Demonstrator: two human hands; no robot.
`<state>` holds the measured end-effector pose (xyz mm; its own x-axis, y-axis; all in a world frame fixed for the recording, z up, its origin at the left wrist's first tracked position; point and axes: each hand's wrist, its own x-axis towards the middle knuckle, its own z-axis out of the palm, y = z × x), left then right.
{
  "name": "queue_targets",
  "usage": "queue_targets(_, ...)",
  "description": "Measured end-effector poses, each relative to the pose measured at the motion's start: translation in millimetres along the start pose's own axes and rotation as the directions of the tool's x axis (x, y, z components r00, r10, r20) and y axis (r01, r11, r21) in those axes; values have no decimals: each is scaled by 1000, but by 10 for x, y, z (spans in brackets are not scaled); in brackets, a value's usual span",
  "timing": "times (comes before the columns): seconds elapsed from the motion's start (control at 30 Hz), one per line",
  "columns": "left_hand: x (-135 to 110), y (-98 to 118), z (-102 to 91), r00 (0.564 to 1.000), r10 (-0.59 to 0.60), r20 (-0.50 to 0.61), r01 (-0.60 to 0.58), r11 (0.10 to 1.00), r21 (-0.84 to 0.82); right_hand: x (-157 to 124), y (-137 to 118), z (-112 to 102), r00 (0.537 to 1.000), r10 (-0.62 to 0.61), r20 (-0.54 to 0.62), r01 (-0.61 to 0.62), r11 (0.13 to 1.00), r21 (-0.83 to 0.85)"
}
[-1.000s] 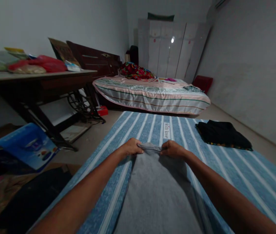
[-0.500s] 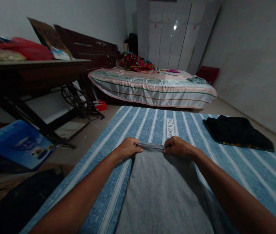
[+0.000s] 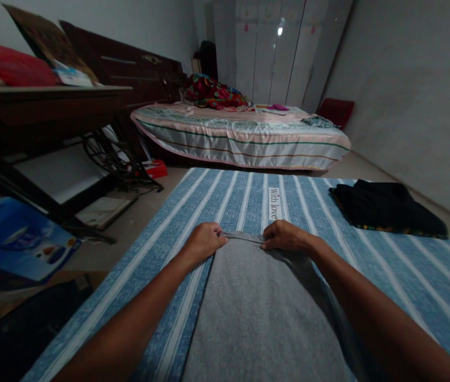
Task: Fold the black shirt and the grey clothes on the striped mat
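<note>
A grey cloth garment (image 3: 262, 313) lies spread lengthwise on a blue-and-white striped cover (image 3: 161, 260), widening toward me. Its narrow far edge looks gathered or folded over. My left hand (image 3: 204, 240) pinches the left corner of that edge between thumb and fingers. At the right corner, my right hand (image 3: 284, 235) grips the same edge, fingers closed. Cloth to the right of the garment falls in shadow under my right forearm. What kind of garment it is, I cannot tell.
Folded black clothing (image 3: 387, 207) rests on the cover at the right. Beyond stands a bed (image 3: 244, 143) with a red floral blanket (image 3: 217, 93). To the left are a treadle sewing table (image 3: 50, 109) and a blue box (image 3: 21, 239).
The view has shifted slightly, so the room's things sit a little higher and further left. Both hands keep their hold on the garment's far edge, which looks slightly slacker.
</note>
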<state>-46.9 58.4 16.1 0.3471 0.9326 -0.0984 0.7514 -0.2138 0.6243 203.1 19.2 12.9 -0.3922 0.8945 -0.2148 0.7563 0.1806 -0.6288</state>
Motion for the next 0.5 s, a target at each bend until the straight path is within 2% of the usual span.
queue_targets(0.07, -40, 60, -25, 998, 9, -67, 8, 968, 252, 1, 18, 12, 1000, -4, -7, 4, 1000, 3)
queue_targets(0.13, -133, 162, -42, 992, 19, -123, 35, 908, 417, -4, 16, 14, 1000, -10, -8, 10, 1000, 3)
queue_targets(0.17, -196, 223, -38, 987, 53, -149, 23, 886, 463, -6, 11, 11, 1000, -13, -7, 13, 1000, 2)
queue_targets(0.23, -332, 349, 9, 962, 207, -176, -93, 860, 502, -4, -3, 5, 1000, -19, -5, 19, 1000, 0)
queue_targets(0.3, -459, 453, 114, 916, 379, -132, -279, 837, 470, 4, -10, 6, 1000, -20, -10, 20, 1000, 1)
queue_targets(0.37, -555, 513, 263, 875, 483, -42, -427, 810, 403, 14, -6, 14, 1000, -15, -25, 15, 1000, 9)
queue_targets(0.43, -615, 525, 422, 869, 492, 53, -475, 800, 367, 13, 3, 17, 999, -8, -43, 9, 1000, 19)
queue_targets(0.5, -646, 498, 560, 892, 435, 126, -448, 810, 379, -14, 12, 2, 998, -4, -61, 6, 999, 31)
